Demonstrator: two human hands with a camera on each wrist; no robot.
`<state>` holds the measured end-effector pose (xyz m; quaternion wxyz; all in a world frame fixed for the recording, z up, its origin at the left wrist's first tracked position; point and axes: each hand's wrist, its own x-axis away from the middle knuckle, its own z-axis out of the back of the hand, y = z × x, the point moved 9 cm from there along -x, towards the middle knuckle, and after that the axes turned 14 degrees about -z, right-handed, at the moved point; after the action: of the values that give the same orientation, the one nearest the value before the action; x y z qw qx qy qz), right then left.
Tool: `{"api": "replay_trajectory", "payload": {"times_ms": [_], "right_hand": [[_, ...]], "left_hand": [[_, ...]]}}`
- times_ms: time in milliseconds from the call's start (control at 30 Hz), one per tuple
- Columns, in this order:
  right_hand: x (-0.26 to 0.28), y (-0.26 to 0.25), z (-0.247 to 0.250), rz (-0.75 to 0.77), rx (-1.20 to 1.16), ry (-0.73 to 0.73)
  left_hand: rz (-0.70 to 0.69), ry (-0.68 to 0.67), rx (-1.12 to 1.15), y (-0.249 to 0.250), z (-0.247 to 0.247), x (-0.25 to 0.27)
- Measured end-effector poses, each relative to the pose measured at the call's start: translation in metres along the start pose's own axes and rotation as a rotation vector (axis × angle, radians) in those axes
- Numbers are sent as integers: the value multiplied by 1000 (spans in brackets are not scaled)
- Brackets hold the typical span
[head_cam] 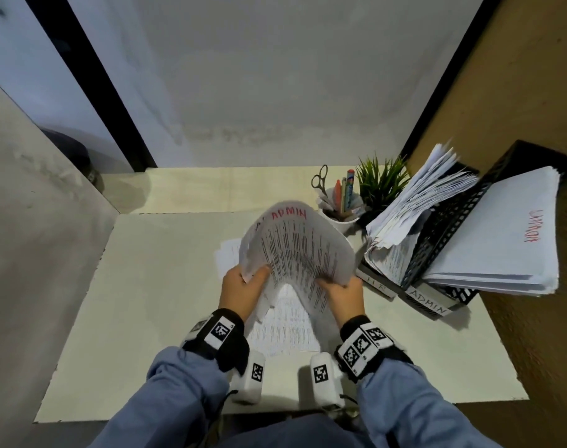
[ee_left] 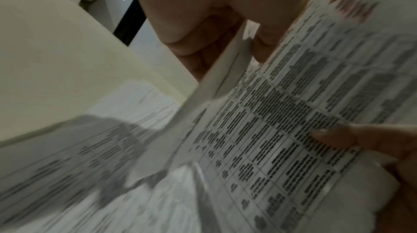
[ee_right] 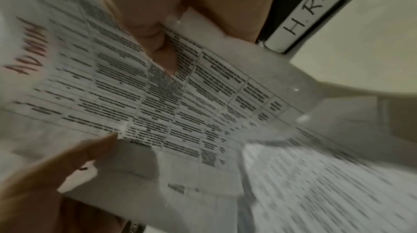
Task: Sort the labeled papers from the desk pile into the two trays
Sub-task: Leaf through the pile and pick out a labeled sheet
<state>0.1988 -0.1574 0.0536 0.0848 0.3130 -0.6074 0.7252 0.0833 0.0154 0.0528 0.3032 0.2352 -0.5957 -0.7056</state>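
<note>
Centrally, above the pale matte bench (head_cam: 146, 286), both hands lift a sheaf of thin printed sheets (head_cam: 303, 250), bowed into an arch, "ADMIN" in red at its top edge. Left hand (head_cam: 240, 291) fingers pinch the sheaf's left lower edge; right hand (head_cam: 343, 297) fingers grip its right lower corner. Flat paper pile (head_cam: 285, 324) lies beneath, mid-bench. At the right edge, two black lattice plastic trays: HR tray (head_cam: 377, 284) with ruffled sheets, ADMIN tray (head_cam: 443, 237) with a squared stack.
</note>
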Motion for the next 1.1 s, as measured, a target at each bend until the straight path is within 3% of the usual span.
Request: {"api": "replay_trajectory", "payload": {"times_ms": [133, 267, 333, 433, 500, 567, 667, 800, 900, 1000, 1100], "right_hand": [[23, -39, 28, 86, -63, -41], [53, -93, 97, 380, 1, 75], [60, -110, 147, 467, -16, 258], [64, -122, 222, 530, 130, 714], [45, -116, 262, 314, 324, 903], [13, -89, 290, 6, 299, 819], [-16, -62, 295, -127, 10, 583], [-20, -62, 289, -83, -45, 523], [-11, -79, 282, 66, 37, 500], [-4, -94, 275, 196, 157, 472], [-5, -102, 277, 235, 195, 486]], "left_hand": [[-239, -66, -82, 58, -5, -5], [-448, -137, -97, 136, -16, -3], [-524, -174, -99, 171, -31, -3], [-652, -213, -119, 217, -64, 0], [-729, -219, -145, 243, -90, 6], [-813, -227, -177, 264, -119, 13], [-901, -279, -234, 274, -170, 22], [-931, -359, -255, 269, -235, 41], [-871, -458, -251, 252, -274, 56], [-792, -551, -242, 229, -298, 64], [-752, -560, -225, 212, -308, 64]]}}
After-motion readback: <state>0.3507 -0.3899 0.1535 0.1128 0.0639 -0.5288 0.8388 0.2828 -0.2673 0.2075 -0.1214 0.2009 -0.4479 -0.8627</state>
